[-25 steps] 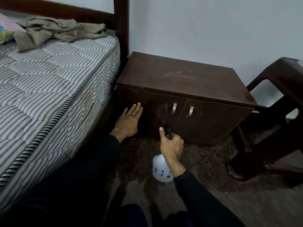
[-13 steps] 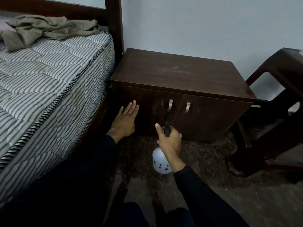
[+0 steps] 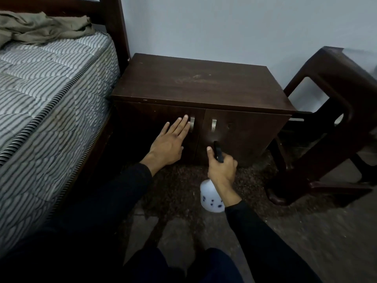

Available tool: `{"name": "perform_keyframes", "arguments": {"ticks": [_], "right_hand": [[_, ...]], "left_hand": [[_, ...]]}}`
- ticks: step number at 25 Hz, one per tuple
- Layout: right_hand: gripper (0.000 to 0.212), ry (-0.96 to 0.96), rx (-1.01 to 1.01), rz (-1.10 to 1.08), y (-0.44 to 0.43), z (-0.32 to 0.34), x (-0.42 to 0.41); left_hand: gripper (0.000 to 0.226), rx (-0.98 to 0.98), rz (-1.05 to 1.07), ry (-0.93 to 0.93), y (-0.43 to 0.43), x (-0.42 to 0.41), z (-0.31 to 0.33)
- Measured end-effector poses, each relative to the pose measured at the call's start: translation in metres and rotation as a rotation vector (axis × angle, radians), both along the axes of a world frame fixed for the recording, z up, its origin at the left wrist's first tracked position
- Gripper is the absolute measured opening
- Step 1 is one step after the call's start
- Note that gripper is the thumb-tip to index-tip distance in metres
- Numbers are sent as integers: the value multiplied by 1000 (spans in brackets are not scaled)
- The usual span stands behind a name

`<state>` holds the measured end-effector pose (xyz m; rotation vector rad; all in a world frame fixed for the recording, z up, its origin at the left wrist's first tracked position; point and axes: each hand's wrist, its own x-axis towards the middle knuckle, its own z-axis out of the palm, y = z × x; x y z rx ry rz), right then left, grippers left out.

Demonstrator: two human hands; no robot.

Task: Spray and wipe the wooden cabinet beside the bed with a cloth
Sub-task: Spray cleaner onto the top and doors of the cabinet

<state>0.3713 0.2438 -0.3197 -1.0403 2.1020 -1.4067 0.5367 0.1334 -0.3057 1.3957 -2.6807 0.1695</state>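
I see the wooden cabinet [image 3: 195, 86] against the far wall, just right of the striped mattress [image 3: 47, 94]. My right hand [image 3: 221, 170] is wrapped around the spray bottle [image 3: 210, 198], nozzle facing the right door. My left hand [image 3: 170, 141] lies flat, fingers spread, on the left door, fingertips touching its handle [image 3: 192, 124]. A dark chair [image 3: 330, 123] stands right.

Count: one wooden cabinet [image 3: 195, 84] with two doors, left door [image 3: 155, 127] and right door [image 3: 242, 133], each carrying one metal handle, so two handles, left [image 3: 192, 124] and right [image 3: 213, 125]. One white spray bottle [image 3: 210, 198], near centre; one bed [image 3: 40, 94] at left bearing one crumpled olive cloth [image 3: 40, 27], far left. One dark chair [image 3: 330, 123] at right; two hands, left [image 3: 169, 142] and right [image 3: 221, 168].
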Motion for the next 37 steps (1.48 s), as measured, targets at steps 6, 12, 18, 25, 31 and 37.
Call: {"name": "perform_keyframes", "arguments": {"ticks": [6,12,18,25,31,37], "right_hand": [[44,-98,43,-2,8,-6,-30],[50,-59,-14,-69,11,-11,-40],[49,-103,146,-220,8,-26,-55],[62,-176,433,-237,31,-65,-81],[60,-254,286,-65,36,-61,-73],[39,-142,73,240,18,-34,-12]], "left_hand": [[87,58,-12,-126,8,-36,-2],[90,62,26,-142,9,-40,-2],[88,65,26,-162,13,-40,-7],[88,33,-7,-213,16,-30,-21],[87,68,-30,-177,14,-21,-28],[92,132,289,-31,3,60,-28]]}}
